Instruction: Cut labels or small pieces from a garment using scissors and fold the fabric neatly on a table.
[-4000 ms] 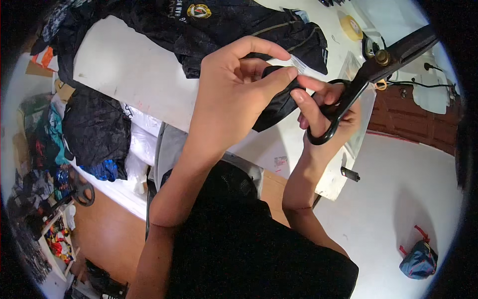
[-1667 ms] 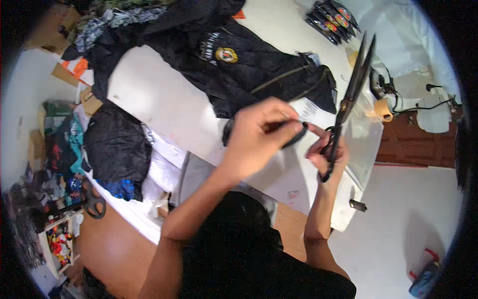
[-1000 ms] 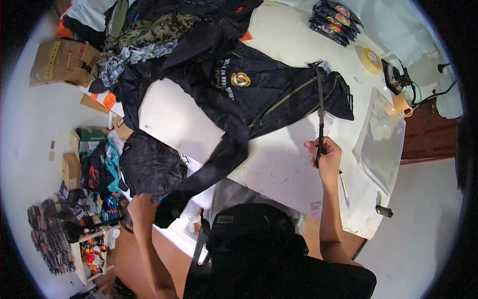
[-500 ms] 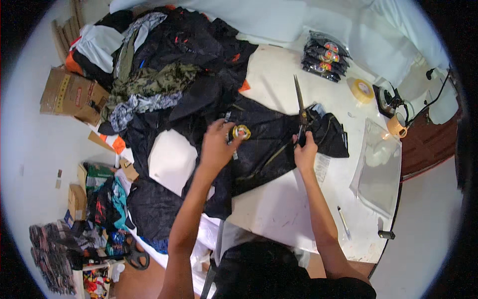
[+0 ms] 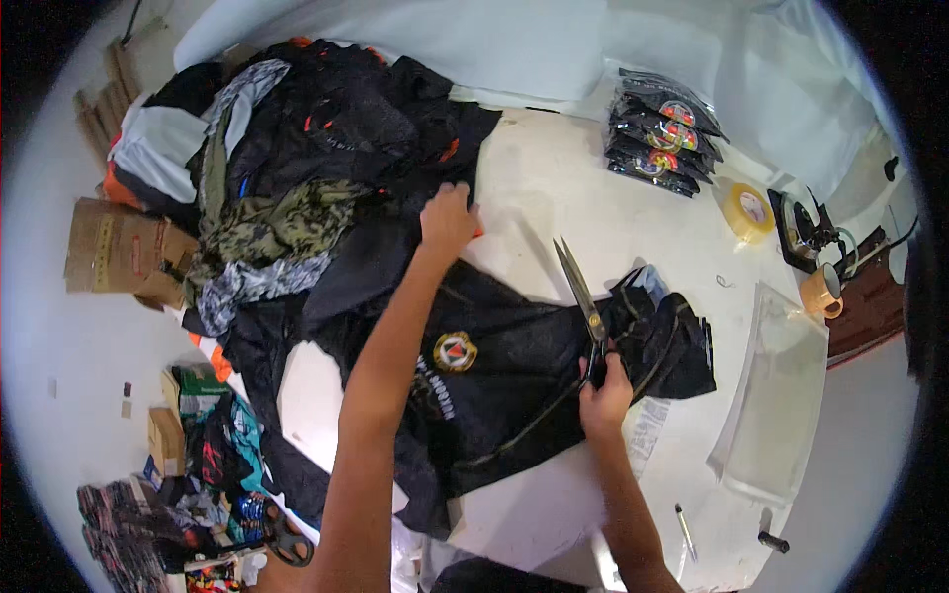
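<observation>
My right hand [image 5: 606, 400] grips the handles of large scissors [image 5: 583, 292], blades pointing up and slightly left, over a black jacket [image 5: 509, 395] with a round embroidered badge [image 5: 455, 351] and olive piping. My left hand [image 5: 447, 217] reaches to the near right edge of a heaped garment pile [image 5: 346, 109], its fingers curled on black fabric; how much they hold is unclear. Camouflage cloth [image 5: 267, 217] lies left of it.
The white table [image 5: 534, 178] holds bagged patches [image 5: 662, 133], tape [image 5: 749, 212], a black appliance [image 5: 796, 227], an orange mug [image 5: 820, 292], a clear sheet [image 5: 766, 395] and a pen [image 5: 685, 529]. Cardboard boxes [image 5: 119, 242] and more clothes [image 5: 222, 435] are at the left.
My left hand left the small black piece held earlier, moved over the badge, then farther up to the pile. The scissors stayed in my right hand, now lower over the jacket.
</observation>
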`<state>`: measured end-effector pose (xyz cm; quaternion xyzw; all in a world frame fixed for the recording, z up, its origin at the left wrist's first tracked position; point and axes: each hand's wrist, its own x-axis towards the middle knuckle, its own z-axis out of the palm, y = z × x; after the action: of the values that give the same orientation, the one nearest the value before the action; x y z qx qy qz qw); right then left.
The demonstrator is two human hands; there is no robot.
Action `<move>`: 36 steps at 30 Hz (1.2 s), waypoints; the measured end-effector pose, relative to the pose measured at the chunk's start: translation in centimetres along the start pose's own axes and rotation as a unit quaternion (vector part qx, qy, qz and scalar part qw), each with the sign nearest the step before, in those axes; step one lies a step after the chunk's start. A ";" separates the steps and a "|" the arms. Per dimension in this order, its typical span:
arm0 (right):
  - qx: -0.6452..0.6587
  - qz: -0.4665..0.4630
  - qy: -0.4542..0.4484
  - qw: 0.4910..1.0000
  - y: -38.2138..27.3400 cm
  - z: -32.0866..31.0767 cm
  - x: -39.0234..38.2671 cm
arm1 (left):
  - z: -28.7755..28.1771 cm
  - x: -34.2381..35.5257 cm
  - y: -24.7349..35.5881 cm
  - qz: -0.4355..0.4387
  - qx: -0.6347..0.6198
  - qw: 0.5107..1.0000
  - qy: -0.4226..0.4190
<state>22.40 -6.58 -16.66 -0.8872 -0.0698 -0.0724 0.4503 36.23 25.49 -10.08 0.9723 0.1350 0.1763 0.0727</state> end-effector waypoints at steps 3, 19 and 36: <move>0.105 0.029 0.009 0.994 0.6 0.0 -0.1 | 3.8 7.1 -1.8 -0.008 0.017 0.999 0.026; 0.355 0.067 0.176 0.916 3.8 0.9 0.4 | -7.8 -12.1 1.1 0.018 -0.588 0.806 -0.065; 0.355 0.086 0.105 0.925 0.9 0.4 0.3 | -5.6 -23.0 12.8 -0.143 -0.129 0.979 -0.062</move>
<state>22.87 -6.79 -17.50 -0.6592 0.0338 -0.0968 0.7450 16.47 7.16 -9.90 0.9345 0.2437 0.1190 0.2304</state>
